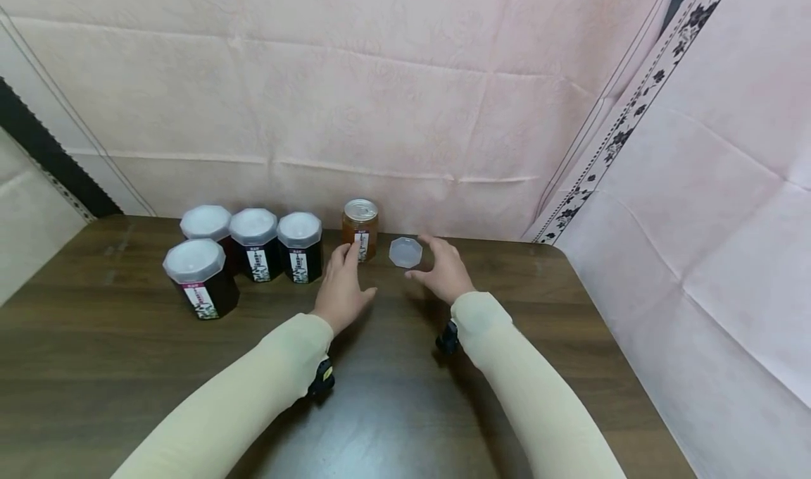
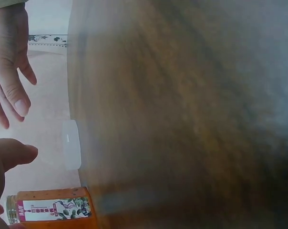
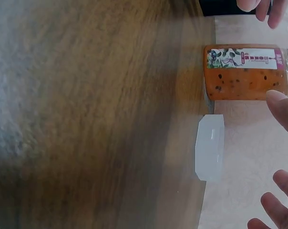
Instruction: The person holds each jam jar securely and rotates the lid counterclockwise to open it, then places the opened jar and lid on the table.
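Note:
An orange jar (image 1: 360,227) with a silver pull-ring top stands uncapped near the back edge of the table. Dark specks show in its contents in the right wrist view, beside a white label. My left hand (image 1: 340,293) is in front of that jar, fingers loosely extended and thumb spread; whether a fingertip touches the glass I cannot tell. Just right of the jar, an eight-sided translucent plastic lid (image 1: 405,252) lies on the tabletop. Close to the lid's right side hovers my right hand (image 1: 445,273), thumb and fingers apart, holding nothing.
Several dark jars (image 1: 300,248) with white eight-sided lids cluster at the back left; one jar (image 1: 201,282) sits nearer the front. Pale cloth (image 1: 393,98) hangs behind the brown wooden table (image 1: 380,408), and another cloth (image 1: 697,253) hangs along the right side.

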Motion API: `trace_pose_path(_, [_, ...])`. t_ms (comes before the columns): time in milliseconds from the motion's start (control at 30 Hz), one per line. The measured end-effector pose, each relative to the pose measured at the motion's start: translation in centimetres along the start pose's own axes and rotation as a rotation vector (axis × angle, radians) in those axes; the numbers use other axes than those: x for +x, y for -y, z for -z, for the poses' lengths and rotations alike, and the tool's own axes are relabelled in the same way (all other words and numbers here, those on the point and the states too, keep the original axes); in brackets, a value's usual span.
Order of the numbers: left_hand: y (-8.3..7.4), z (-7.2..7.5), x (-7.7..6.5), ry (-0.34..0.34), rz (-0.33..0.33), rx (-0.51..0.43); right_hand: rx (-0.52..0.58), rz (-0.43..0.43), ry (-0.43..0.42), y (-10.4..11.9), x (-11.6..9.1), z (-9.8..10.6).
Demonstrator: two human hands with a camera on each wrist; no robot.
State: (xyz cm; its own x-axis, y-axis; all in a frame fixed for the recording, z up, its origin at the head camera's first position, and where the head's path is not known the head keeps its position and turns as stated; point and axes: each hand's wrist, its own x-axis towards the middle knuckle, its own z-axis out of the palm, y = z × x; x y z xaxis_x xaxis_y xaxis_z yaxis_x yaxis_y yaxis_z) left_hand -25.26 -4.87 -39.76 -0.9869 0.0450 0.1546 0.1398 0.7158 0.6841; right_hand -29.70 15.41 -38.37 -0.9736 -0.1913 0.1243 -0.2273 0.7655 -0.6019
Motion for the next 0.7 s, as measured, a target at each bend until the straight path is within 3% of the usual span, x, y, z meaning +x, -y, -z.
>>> trace_pose_path(700, [1.1,1.6,-2.0,-0.015,-0.054,-0.015,-0.012,0.053,-0.001,0.9,-1.4,-0.1])
